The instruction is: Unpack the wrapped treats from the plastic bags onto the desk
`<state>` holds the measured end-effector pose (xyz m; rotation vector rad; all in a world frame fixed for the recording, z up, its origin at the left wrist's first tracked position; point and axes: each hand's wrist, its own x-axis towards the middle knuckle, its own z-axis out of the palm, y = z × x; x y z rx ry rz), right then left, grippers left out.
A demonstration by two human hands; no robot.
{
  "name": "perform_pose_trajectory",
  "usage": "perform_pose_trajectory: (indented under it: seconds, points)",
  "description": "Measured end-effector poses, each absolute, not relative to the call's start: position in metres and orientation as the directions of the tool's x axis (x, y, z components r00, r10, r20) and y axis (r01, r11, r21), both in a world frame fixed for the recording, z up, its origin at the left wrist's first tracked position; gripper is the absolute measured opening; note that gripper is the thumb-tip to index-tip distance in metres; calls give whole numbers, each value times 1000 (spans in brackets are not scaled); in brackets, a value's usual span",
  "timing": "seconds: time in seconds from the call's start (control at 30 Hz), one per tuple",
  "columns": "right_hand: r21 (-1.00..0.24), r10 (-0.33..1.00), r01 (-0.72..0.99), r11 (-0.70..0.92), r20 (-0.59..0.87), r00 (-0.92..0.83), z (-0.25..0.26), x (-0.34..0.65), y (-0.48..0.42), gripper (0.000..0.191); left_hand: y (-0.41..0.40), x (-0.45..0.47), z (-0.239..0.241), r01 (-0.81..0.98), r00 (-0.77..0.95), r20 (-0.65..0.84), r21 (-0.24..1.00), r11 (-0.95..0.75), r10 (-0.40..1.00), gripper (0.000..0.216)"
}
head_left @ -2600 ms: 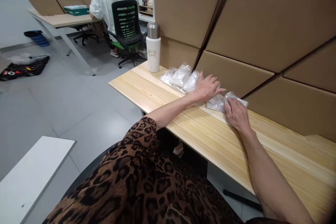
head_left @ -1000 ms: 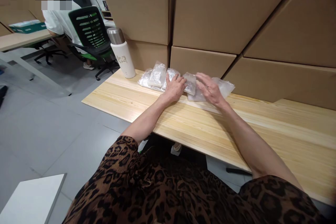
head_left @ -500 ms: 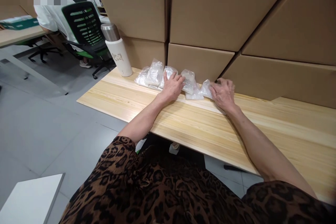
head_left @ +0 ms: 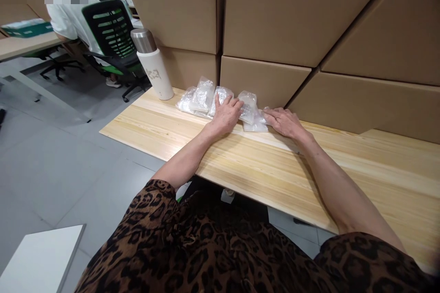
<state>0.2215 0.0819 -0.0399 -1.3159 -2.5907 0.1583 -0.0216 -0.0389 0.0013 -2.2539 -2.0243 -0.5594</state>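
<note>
Several small clear plastic bags (head_left: 202,96) lie in a row on a light wooden table (head_left: 261,160), against the foot of stacked cardboard boxes (head_left: 295,18). My left hand (head_left: 227,114) rests flat on the bags in the middle of the row, fingers spread. My right hand (head_left: 283,121) lies flat on the table with its fingers stretched onto the rightmost bag (head_left: 256,119). Neither hand grips anything.
A white flask with a steel cap (head_left: 153,66) stands at the table's far left corner. Behind it a person in a white top sits on a green and black office chair (head_left: 110,36) at another desk. A white panel (head_left: 37,256) lies low at the left.
My right hand has flattened and slid left, pushing the rightmost bag closer to the others. My left hand has stayed on the bags.
</note>
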Motion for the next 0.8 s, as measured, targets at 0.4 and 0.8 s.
perform_pose_trajectory:
  seconds: [0.4,0.8]
  points:
    - [-103,864,860,499,-16,-503,-11,205,52,68,-37,-24,-2,960,77,338,229,-162,938,42]
    - [-166,788,773,612,215,-578,-38,249,38,62,-48,-65,14,908,-208,467,419,-8,859,47]
